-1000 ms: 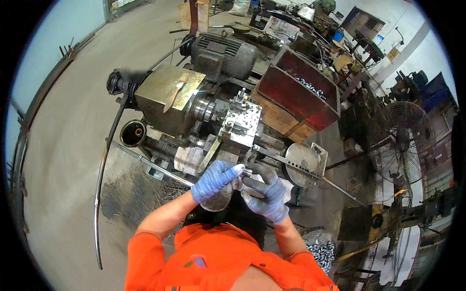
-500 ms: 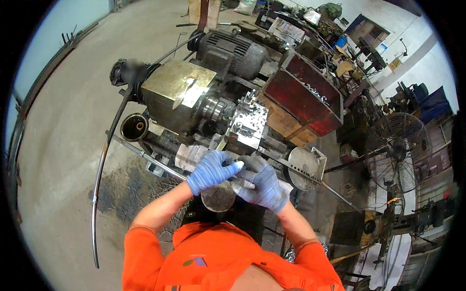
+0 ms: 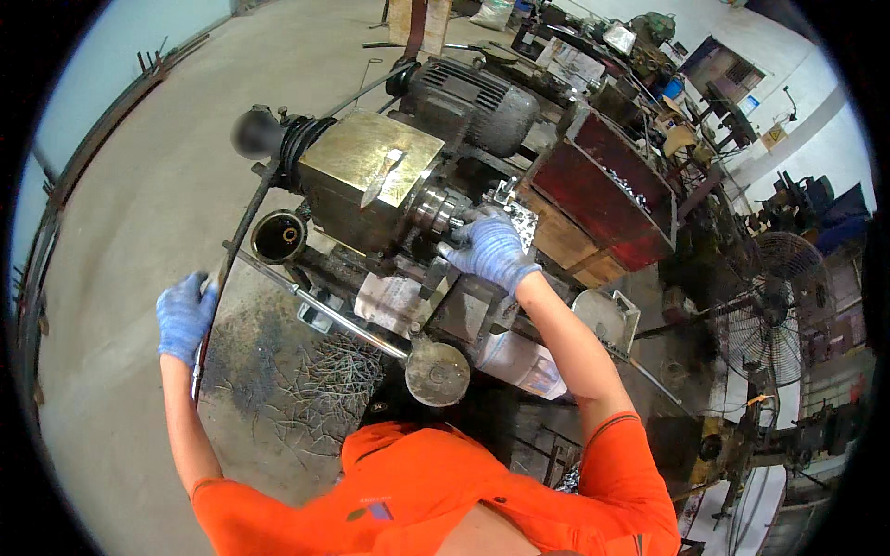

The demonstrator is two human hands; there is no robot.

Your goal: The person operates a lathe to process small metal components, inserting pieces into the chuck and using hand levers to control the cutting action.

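A: Starting closest in, what are the hands doing?

B: The left hand (image 3: pixel 184 315), in a blue glove, is wrapping shut around the long lever (image 3: pixel 243 218), a dark curved bar rising from beside the person's left side to a black knob at the lathe's far-left corner. The right hand (image 3: pixel 489 250) is reaching across to the chuck (image 3: pixel 436 209) at the middle of the lathe (image 3: pixel 375 185); its fingers are curling over the bright metal there, though I cannot tell whether they are pinching anything.

A: How much room is lying around them?

B: Bare concrete floor (image 3: pixel 130 185) is stretching wide on the left. Metal shavings (image 3: pixel 324 380) are lying beside the machine's near edge, just under the round handwheel (image 3: pixel 437 372). The right side is crowding in tight.

A: Any containers?

B: A dark round can (image 3: pixel 279 237) is sitting beside the brass-coloured housing, its contents unclear. Farther right, a red bin (image 3: pixel 607 190) is holding small shiny metal pieces. Beyond it, a standing fan (image 3: pixel 774 296) is standing among cluttered benches.
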